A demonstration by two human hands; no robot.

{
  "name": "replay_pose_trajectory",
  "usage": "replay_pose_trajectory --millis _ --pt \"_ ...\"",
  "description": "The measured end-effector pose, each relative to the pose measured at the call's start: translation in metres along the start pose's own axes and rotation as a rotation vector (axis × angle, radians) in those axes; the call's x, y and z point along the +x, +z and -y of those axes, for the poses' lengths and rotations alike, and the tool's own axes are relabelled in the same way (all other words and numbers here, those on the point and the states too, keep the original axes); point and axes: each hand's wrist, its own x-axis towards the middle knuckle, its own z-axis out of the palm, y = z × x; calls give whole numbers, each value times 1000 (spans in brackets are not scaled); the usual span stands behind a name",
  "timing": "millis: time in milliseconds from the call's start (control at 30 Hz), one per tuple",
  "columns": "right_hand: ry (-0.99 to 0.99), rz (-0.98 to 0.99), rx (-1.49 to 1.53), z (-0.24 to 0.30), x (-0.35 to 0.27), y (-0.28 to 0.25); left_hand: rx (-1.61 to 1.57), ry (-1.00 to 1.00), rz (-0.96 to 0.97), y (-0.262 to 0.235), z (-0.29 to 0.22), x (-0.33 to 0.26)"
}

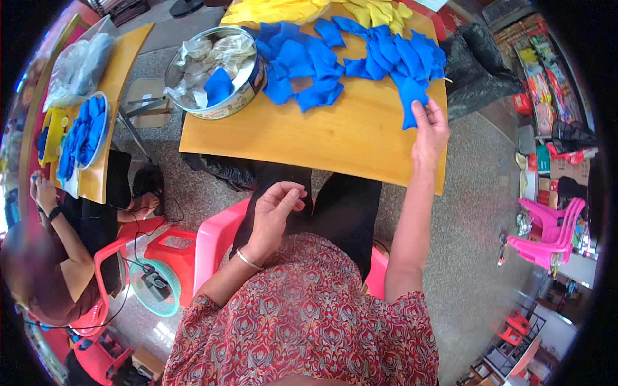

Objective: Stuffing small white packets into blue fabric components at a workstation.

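While the right hand (430, 132) pinches the lower part of a blue cloth piece (412, 100) between thumb and fingers, right of centre in the upper half of the frame, the left hand (277, 211) hangs near the middle of the frame, in front of the person's lap. Its fingers curl loosely and the thumb lies close to them; I cannot tell whether anything small sits between them.

The held piece is at the lower right end of a heap of blue pieces (386, 51) on a wooden table (360, 141), which spans the upper centre. More blue pieces (299, 58) lie to the left of that heap, beside a round tin (225, 110). Crumpled clear plastic (215, 51) fills much of the tin, with a blue piece (219, 87) on top. Yellow pieces (277, 9) are piled at the top edge of the frame, and a black plastic bag (479, 71) stands just beyond the table's right edge.

At the upper left, a second table (132, 55) bears a clear bag (80, 64), a yellow container (55, 138) and a white tray (103, 100) of blue pieces. A co-worker (48, 276) sits below it, at the left edge, near a pale green basket (164, 309).
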Motion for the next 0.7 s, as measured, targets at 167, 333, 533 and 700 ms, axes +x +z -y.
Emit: replay_pose_trajectory --millis 167,333,533,700 --pt "-387 -51 -1271 -25 60 -3 -13 -22 -24 4 -3 8" --pt "-684 -179 -1070 -16 39 18 -19 -20 -38 3 -2 14" --pt "-771 274 -673 -4 -17 120 -29 -10 75 11 3 11" --pt "-760 228 -916 -26 -11 152 -35 -2 30 2 -3 -2"
